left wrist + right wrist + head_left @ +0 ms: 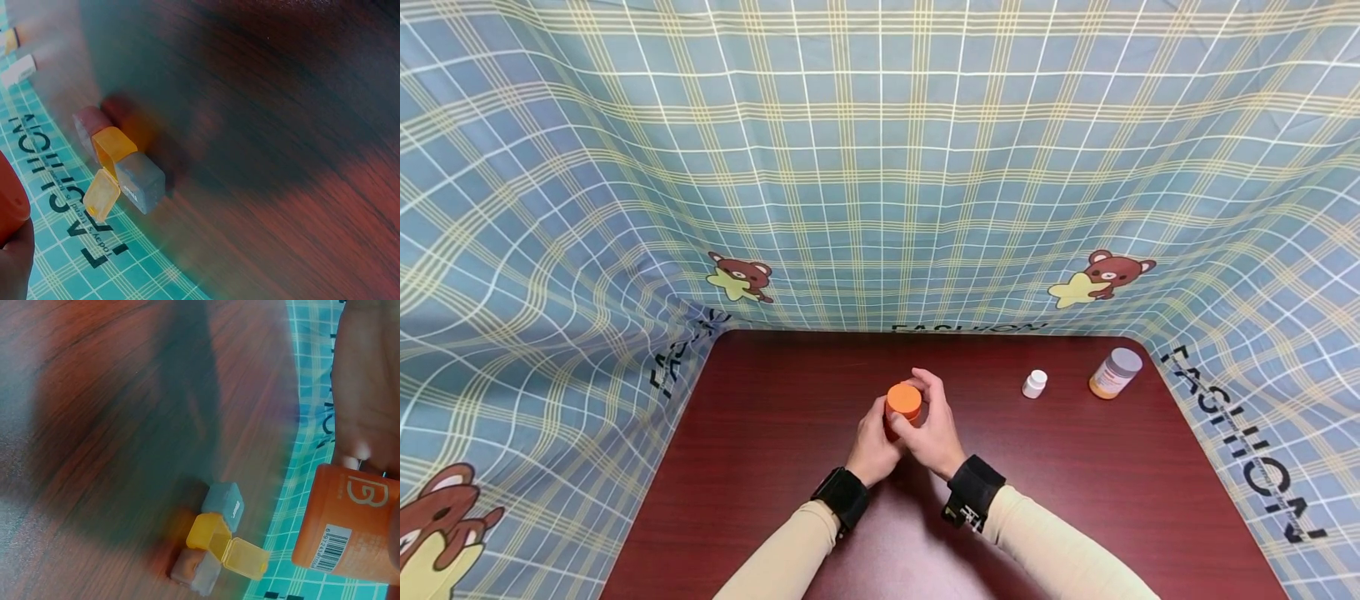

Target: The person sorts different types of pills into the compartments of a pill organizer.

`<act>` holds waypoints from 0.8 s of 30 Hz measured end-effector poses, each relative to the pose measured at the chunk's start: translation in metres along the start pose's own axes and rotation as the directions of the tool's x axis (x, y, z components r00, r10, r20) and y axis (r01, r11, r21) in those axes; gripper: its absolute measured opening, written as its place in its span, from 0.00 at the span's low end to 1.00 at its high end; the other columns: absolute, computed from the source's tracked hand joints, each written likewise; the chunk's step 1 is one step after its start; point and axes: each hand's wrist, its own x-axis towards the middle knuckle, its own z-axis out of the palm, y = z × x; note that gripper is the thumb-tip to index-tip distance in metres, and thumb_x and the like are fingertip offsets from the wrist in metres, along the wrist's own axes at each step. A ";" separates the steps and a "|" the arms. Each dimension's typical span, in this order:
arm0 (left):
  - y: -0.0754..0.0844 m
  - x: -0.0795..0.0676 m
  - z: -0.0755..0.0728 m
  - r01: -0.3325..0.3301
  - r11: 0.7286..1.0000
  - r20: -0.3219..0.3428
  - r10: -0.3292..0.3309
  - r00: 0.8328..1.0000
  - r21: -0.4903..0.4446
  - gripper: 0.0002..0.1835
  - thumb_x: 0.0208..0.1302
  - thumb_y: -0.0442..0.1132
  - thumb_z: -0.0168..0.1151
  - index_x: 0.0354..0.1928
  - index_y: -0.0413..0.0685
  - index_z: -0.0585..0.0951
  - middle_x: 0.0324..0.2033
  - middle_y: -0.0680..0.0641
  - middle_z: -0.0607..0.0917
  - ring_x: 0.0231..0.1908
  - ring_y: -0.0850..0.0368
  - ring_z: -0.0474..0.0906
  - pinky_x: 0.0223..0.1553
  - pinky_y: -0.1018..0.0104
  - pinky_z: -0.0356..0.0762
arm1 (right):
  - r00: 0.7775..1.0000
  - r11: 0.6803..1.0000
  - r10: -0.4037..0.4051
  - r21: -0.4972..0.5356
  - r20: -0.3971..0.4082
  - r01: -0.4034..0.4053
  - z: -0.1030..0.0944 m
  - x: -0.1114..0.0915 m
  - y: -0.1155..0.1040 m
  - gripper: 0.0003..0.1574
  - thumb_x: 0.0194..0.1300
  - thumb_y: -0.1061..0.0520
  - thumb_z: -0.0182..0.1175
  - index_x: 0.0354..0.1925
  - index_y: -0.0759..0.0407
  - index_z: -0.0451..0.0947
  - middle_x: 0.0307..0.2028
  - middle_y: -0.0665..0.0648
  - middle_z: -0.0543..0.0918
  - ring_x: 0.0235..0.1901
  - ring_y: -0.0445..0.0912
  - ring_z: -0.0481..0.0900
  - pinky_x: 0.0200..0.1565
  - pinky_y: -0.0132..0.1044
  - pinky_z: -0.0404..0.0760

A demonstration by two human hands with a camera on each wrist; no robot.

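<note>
Over the middle of a dark red wooden table [775, 400], the left hand [872, 446] is gripping an orange plastic bottle [901, 414] while the right hand's [934, 429] fingers are curling around its orange cap [904, 398]; steadying the body firmly should help any twisting.

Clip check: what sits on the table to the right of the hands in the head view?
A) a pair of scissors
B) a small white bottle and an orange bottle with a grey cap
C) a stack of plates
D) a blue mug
B: beyond the right hand, the small white bottle and the orange bottle with a grey cap stand apart on the dark red table.
</note>
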 end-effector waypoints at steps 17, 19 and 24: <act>0.004 0.002 -0.001 0.013 1.000 -0.013 -0.013 1.000 -0.001 0.32 0.44 0.31 0.70 0.55 0.42 0.72 0.46 0.43 0.82 0.47 0.52 0.79 0.50 0.57 0.76 | 0.991 0.995 0.087 -0.043 -0.097 -0.092 0.006 0.001 0.000 0.35 0.45 0.56 0.75 0.48 0.63 0.67 0.52 0.60 0.71 0.49 0.50 0.73 0.51 0.45 0.71; 0.003 0.001 -0.001 0.004 1.000 -0.015 -0.004 1.000 0.008 0.32 0.43 0.32 0.71 0.55 0.41 0.72 0.46 0.43 0.82 0.46 0.52 0.79 0.50 0.57 0.76 | 0.996 0.998 0.042 -0.049 -0.074 -0.046 0.005 0.001 0.003 0.32 0.48 0.59 0.69 0.51 0.61 0.70 0.52 0.57 0.72 0.49 0.48 0.73 0.51 0.42 0.71; 0.001 0.001 -0.001 -0.004 1.000 -0.018 0.004 1.000 0.003 0.34 0.42 0.33 0.72 0.55 0.41 0.71 0.46 0.43 0.82 0.46 0.53 0.79 0.49 0.57 0.76 | 0.999 0.998 -0.032 -0.049 0.002 0.032 0.001 0.001 0.006 0.39 0.50 0.60 0.58 0.64 0.54 0.67 0.57 0.56 0.72 0.53 0.47 0.71 0.54 0.40 0.70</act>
